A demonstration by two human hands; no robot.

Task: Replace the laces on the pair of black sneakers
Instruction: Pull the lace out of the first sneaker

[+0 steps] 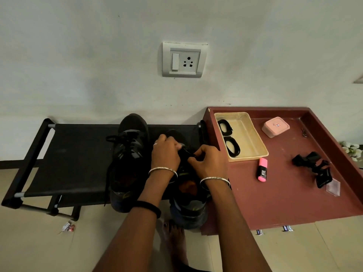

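Two black sneakers stand on a low black rack. The left sneaker still has a black lace lying loose over its tongue. My hands work over the right sneaker. My left hand holds its upper near the toe end, fingers curled. My right hand pinches a black lace at the eyelets. Two coiled black laces lie in a beige tray on the red-brown table. The lace between my hands is mostly hidden.
The red-brown table on the right carries a pink highlighter, a pink lidded box and a black clip-like object. A wall socket is above. A bare foot and a wrapper are on the floor.
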